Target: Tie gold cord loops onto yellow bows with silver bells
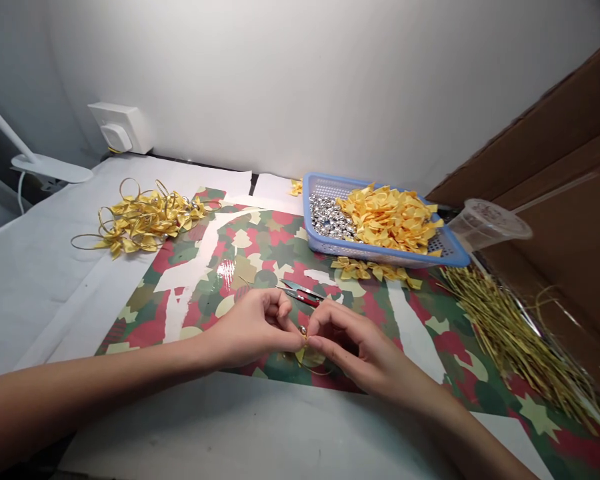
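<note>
Pinch: left hand [260,327] and right hand [363,343] meet fingertip to fingertip, thumbs and forefingers closed on one small piece, so I see only bits of it
Bow: yellow bow [301,356], the piece in hand, caught between the two sets of fingertips, a corner of ribbon hanging just below them
Bead: shiny silver bead [303,330], peeping out at the upper edge of the pinch, right by the bow
Cord: thin cord [320,373], curving out below the pinch, toward the right hand's side
Snips: red-handled snips [307,300], lying just beyond the grip, blades pointing away to the left
Basket: blue basket [380,252], beyond the grip and to its right, silver beads [330,220] in its left part and a heap of yellow bows [393,217] beside them
Strays: loose bows [353,269], in a row along the near side of the basket, between it and the right hand
Heap: bows with cord loops [150,220], well apart from the grip, beyond it to the left
Stalks: bundle of greenish cords [515,333], well to the right of the grip
Cup: clear plastic cup [495,223], tilted, far right beyond the grip, against brown cardboard [555,153]
Sheet: patterned sheet [275,257], spread under the grip, torn pale patches on both sides
</note>
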